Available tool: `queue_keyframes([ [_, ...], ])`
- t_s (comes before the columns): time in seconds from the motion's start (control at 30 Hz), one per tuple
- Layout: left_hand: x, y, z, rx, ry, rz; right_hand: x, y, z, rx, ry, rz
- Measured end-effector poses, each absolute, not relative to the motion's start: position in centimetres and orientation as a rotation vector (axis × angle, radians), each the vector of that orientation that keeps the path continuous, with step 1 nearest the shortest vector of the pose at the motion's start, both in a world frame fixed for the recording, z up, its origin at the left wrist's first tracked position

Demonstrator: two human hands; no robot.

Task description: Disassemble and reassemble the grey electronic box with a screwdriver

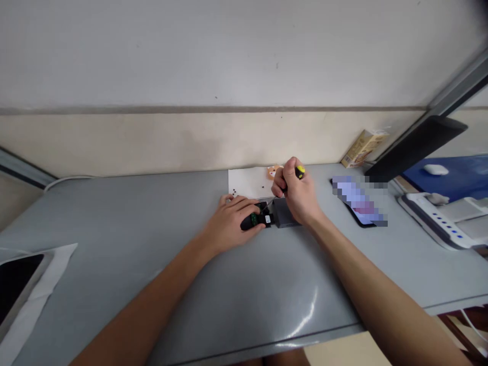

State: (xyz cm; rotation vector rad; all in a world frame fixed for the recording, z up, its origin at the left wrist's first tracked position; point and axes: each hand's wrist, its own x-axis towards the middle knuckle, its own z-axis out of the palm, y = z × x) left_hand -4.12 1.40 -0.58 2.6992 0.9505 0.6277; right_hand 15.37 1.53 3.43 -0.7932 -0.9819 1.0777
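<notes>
My left hand [231,222] is closed around an opened black device [248,222], pinning it to the table. The device is rounded at one end like a computer mouse, and a green circuit board and a small white label show inside. A screwdriver [300,173] with a black and yellow handle is gripped in my right hand [299,195]. Its thin shaft slants down left to the exposed inside of the device; the exact contact of the tip is too small to make out. Beside the device, partly under my right hand, stands a dark grey box [282,214].
Several tiny dark screws lie on a white sheet [247,179] behind my hands, with an orange cartoon figure [272,172] near it. To the right are a phone [360,203], a yellow carton [362,148] and a power strip [434,221]. A dark-screened device [19,279] lies at left.
</notes>
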Motion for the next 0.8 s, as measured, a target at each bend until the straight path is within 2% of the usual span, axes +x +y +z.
queue_keyframes([
  [0.2, -4.20, 1.42, -0.79, 2.694, 0.952, 0.649, 15.64, 1.18, 4.48, -0.719, -0.945, 1.266],
  [0.53, -4.11, 1.39, -0.67, 2.708, 0.950, 0.635, 15.61, 1.46, 3.81, -0.805, -0.945, 1.109],
  [0.8, -4.12, 1.39, -0.78, 2.700, 0.964, 0.656, 15.81, 1.14, 4.39, -0.723, -0.936, 1.276],
])
